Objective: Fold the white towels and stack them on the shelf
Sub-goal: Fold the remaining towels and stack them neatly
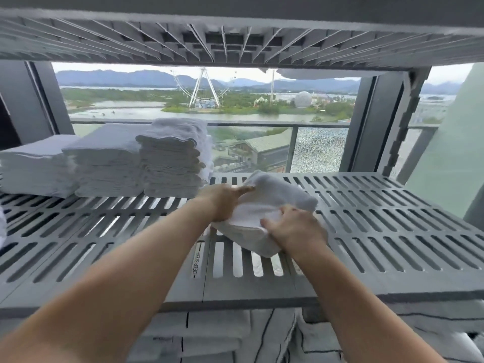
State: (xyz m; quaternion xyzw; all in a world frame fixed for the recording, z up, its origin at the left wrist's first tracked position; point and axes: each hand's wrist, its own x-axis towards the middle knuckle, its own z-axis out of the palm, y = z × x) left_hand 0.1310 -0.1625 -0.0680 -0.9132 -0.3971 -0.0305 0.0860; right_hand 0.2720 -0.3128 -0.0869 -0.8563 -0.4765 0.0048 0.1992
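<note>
Hands are closed on a folded white towel (277, 197) at the centre of the frame, above the middle of a grey slatted shelf (392, 231). The towel's left edge is gripped by the left hand (225, 203), with the thumb laid along the top and the other fingers hidden beneath the cloth. Its near right corner is gripped by the right hand (296, 231), whose fingers are curled into the fabric. Whether the towel rests on the slats or is held just above them cannot be told.

Three stacks of folded towels (170, 163) are lined up side by side at the left of the same shelf, well apart from the held towel. A Ferris wheel (203, 87) is seen through the window behind. Striped towels (214, 334) are piled on the level below, at the bottom of the frame.
</note>
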